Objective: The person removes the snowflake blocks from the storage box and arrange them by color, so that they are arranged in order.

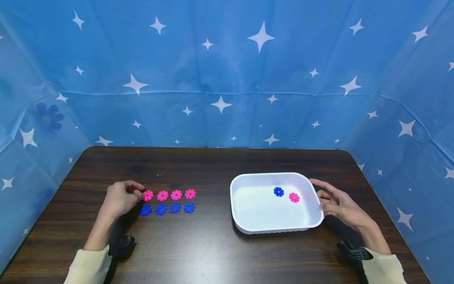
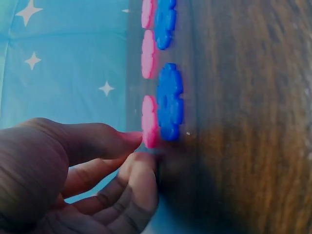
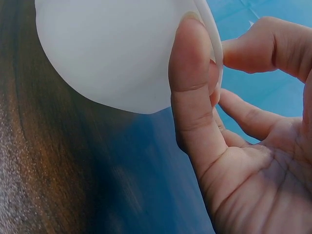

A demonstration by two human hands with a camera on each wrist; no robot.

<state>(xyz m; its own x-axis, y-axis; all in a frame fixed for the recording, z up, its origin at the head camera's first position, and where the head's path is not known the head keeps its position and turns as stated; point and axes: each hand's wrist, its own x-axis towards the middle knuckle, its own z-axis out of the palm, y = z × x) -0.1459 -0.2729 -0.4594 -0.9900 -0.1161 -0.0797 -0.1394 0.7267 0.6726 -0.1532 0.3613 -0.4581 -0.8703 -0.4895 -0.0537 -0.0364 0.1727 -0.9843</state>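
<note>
In the head view, my left hand (image 1: 121, 198) is at the left end of a row of pink flower-shaped discs. Its thumb and fingers pinch the outer edge of the leftmost pink disc (image 1: 147, 195), which the left wrist view shows close up. Just below lies a row of blue flower-shaped discs (image 1: 161, 209). My right hand (image 1: 341, 203) grips the right rim of a white plastic tray (image 1: 269, 228), thumb over the inner side and fingers outside. Inside the tray lie one blue disc (image 1: 278, 191) and one pink disc (image 1: 294, 197).
Both rows lie on a dark wood-grain table (image 1: 198, 252), left of the tray. A blue curtain with white stars (image 1: 220, 59) hangs behind the table and along its sides. Each wrist carries a black strap (image 1: 122, 245).
</note>
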